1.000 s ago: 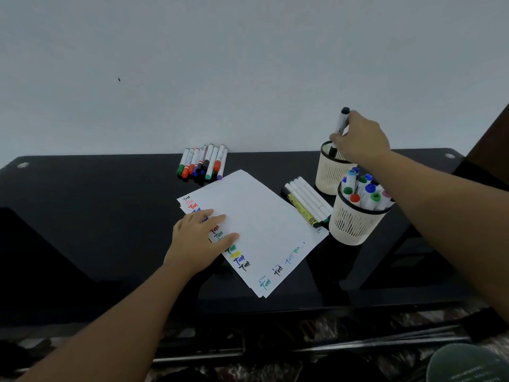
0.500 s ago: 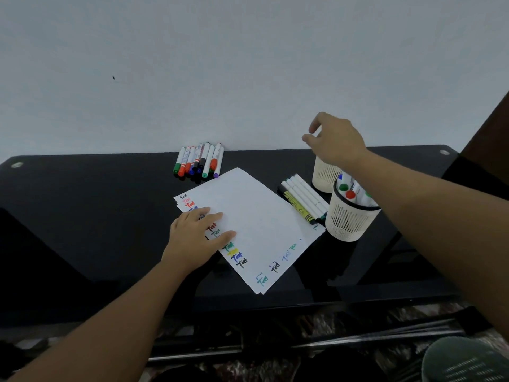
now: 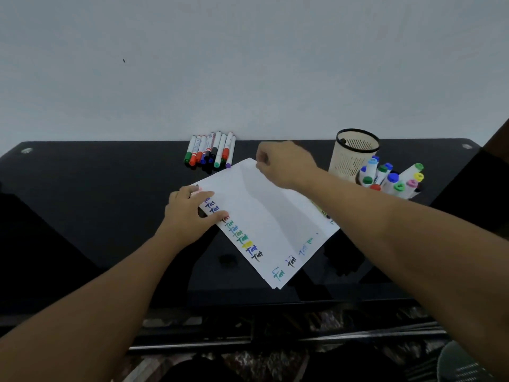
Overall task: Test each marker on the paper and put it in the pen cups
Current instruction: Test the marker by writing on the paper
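Your black table (image 3: 96, 205) carries the white paper (image 3: 264, 216), angled at centre. Your left hand (image 3: 190, 216) lies flat on the paper's left edge, fingers relaxed. Your right hand (image 3: 286, 164) pinches its far corner. Two pen cups (image 3: 355, 155) stand right; loose markers (image 3: 212, 150) lie just beyond the paper.

The light is dim and flat, with a cool grey cast on the wall (image 3: 248, 64). The glossy black counter (image 3: 82, 202) mirrors my arms as dark shapes. The paper (image 3: 264, 216) is the brightest patch, crossed by a soft shadow. My wide lens bows the counter's far edge; my hands look slightly soft
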